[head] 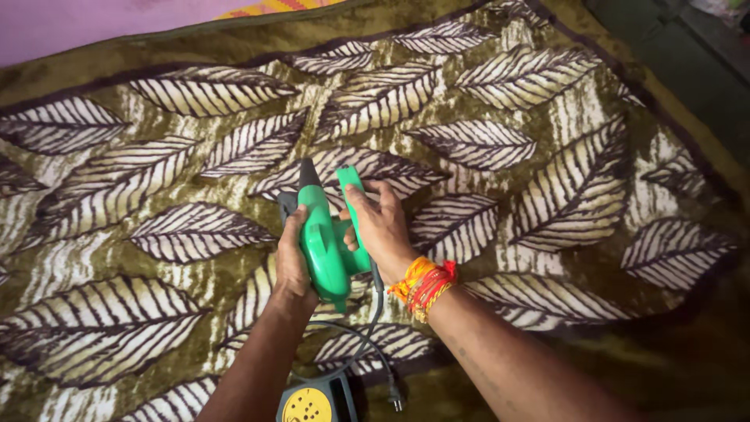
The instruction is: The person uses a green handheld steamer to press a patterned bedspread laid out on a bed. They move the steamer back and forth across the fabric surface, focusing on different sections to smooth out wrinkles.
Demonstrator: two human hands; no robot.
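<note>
A bright green handheld power tool (323, 241) with a black nozzle tip lies on a leaf-patterned blanket (508, 156) in the head view. My left hand (291, 262) grips its left side near the rounded body. My right hand (378, 225) wraps the green handle on the right, thumb lying along it. Orange and red threads (423, 286) circle my right wrist. A grey cord (367, 336) runs from the tool's rear down toward me.
A dark extension box with a yellow round face (307, 405) sits at the bottom edge, a black plug (395, 402) beside it. The olive and cream blanket covers most of the view. A pink sheet (78, 23) lies at the top left.
</note>
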